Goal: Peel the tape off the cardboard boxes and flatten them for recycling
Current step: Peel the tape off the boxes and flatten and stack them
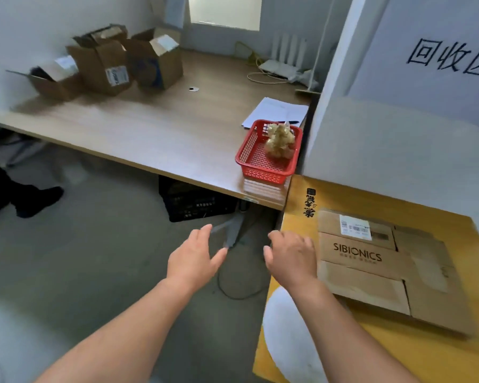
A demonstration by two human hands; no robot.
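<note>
A flattened brown cardboard box [382,269] printed SIBIONICS lies on a yellow board [415,357] at the lower right. My right hand [291,258] hovers just left of it, fingers loosely spread, holding nothing. My left hand [195,258] hangs over the floor, fingers straight and empty. Three upright open cardboard boxes [105,64] stand at the far left of the wooden table [161,128]. A red basket [266,158] at the table's near right corner holds a wad of crumpled tape [280,140].
White papers with a pen [277,111] lie behind the basket. A white router [280,70] and cables sit at the table's back. A grey panel [398,106] with black characters rises on the right. Under the table is a black crate [194,200]. A person's dark shoe [36,200] shows at left.
</note>
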